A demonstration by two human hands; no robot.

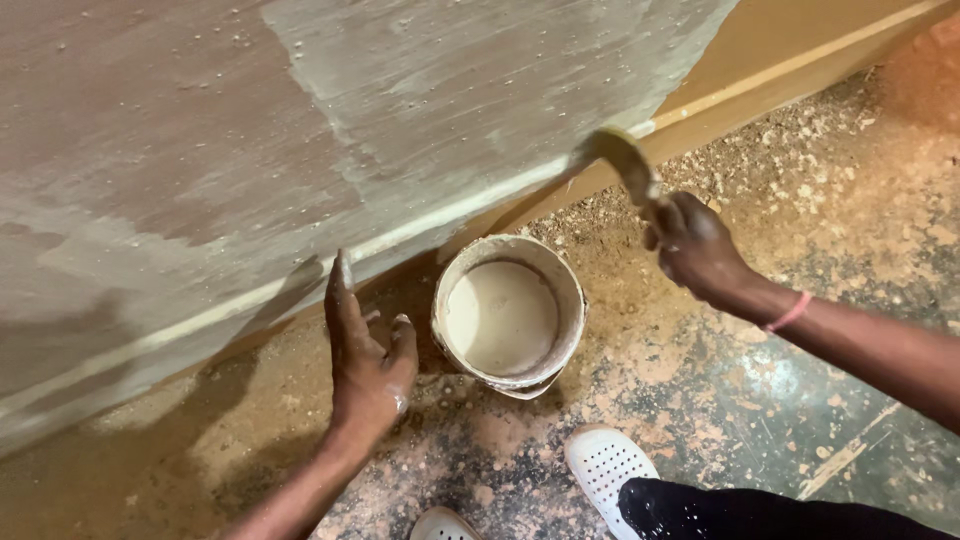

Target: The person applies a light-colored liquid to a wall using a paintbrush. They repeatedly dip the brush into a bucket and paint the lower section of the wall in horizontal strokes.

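So the brush (618,158) is up at about 1 o'clock from the bucket, its head pressed against the lower edge of the big board (300,130). It's blurry, but it looks like a flat, wide brush loaded with pale paste. The right hand (695,245) has its grip closed tight round the handle, fist down at the brush's 5 o'clock, with one pink band (788,313) on the wrist.

The left hand (367,350) is out at 9 o'clock from the bucket, grip open, fingers spread and pointing up, the longest fingertip right at the board's pale bottom strip. It isn't holding anything, and the fingers look smeared with the same pale stuff.

One bucket (508,315) sits on the floor just below the board edge: round, crusty rim caked with dried coating, and creamy smooth paste inside. Looks like plastic, though I can't tell for sure under all that crust.

The board is a reddish-brown sheet, partly skimmed with a streaky greyish-white coat, with bare patches at upper left and little bumps all over.

The floor (820,200) is rough concrete, littered with sawdust and paint spatter. Two white perforated shoes at 6 o'clock, one (605,465) fully showing, the other (440,525) cut by the frame, plus a dark, speckled trouser leg (740,512).
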